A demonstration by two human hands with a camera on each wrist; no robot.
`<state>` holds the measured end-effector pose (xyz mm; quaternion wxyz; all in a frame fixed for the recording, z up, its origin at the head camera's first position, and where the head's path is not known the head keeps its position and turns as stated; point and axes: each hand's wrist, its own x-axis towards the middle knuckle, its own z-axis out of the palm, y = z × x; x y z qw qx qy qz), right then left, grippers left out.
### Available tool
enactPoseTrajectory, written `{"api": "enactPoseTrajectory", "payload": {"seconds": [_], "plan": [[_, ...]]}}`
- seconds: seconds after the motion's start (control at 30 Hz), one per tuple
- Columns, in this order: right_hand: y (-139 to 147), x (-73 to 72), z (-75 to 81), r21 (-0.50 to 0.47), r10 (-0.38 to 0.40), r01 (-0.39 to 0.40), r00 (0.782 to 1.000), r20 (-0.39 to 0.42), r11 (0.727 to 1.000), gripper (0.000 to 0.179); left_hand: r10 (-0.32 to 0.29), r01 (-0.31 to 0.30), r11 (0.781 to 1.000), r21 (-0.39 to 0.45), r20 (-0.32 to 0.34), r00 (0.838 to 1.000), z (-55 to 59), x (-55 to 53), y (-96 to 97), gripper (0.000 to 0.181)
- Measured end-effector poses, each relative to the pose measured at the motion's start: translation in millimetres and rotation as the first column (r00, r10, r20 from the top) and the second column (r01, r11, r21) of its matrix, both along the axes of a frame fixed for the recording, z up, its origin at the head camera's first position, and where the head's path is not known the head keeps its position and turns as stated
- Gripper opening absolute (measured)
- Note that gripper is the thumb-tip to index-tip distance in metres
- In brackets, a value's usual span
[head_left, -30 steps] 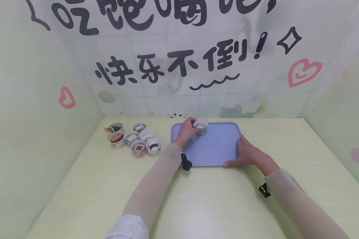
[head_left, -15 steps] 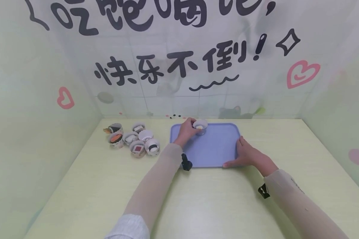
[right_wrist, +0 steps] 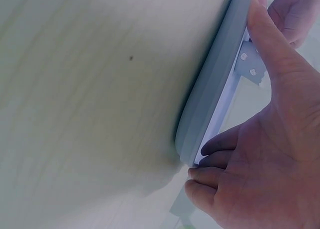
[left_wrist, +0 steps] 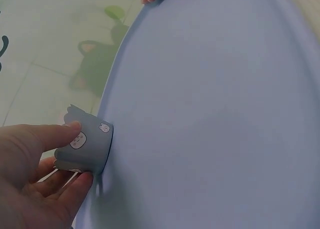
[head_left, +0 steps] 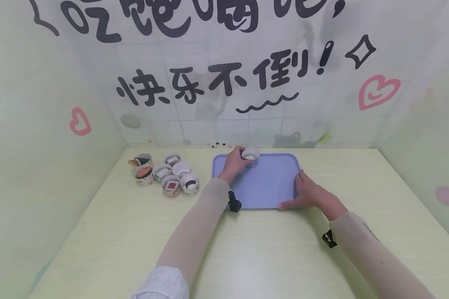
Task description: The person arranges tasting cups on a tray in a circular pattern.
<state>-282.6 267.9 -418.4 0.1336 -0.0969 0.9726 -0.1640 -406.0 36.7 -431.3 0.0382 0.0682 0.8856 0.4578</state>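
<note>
My left hand pinches a small scalloped paper cup between thumb and fingers at the far-left part of the blue tray. In the head view the cup holds something small with a yellow spot, and its base is at the tray surface. My right hand holds the tray's near-right corner, with the thumb along the front edge and the fingers at the right rim. In the right wrist view, its fingertips bend against the rim.
Several paper cups with small food-like pieces, one with an orange piece and another with a black-banded white piece, cluster left of the tray. The pale table meets a printed wall just behind the tray.
</note>
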Motion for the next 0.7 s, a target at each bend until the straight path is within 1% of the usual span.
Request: {"api": "enactPoseTrajectory", "payload": {"seconds": [0.2, 0.5, 0.6, 0.7], "plan": [[-0.7, -0.1, -0.1, -0.001, -0.006, 0.006, 1.0, 0.003, 1.0, 0.139, 0.002, -0.002, 1.0, -0.013, 0.001, 1.0, 2.9, -0.2, 1.9, 0.047], [-1.8, 2.4, 3.6, -0.019, -0.005, 0.004, 1.0, -0.019, 1.0, 0.139, -0.004, 0.004, 1.0, -0.03, 0.01, 1.0, 4.5, -2.1, 1.3, 0.056], [-2.2, 3.6, 4.9, -0.017, 0.0, -0.001, 1.0, -0.022, 1.0, 0.138, 0.005, -0.005, 1.0, -0.009, 0.026, 1.0, 5.7, -3.0, 0.5, 0.063], [-2.2, 4.2, 4.6, -0.019, 0.001, -0.002, 1.0, -0.024, 1.0, 0.137, 0.016, -0.016, 1.0, 0.01, 0.024, 1.0, 9.2, -3.1, -0.5, 0.068]]}}
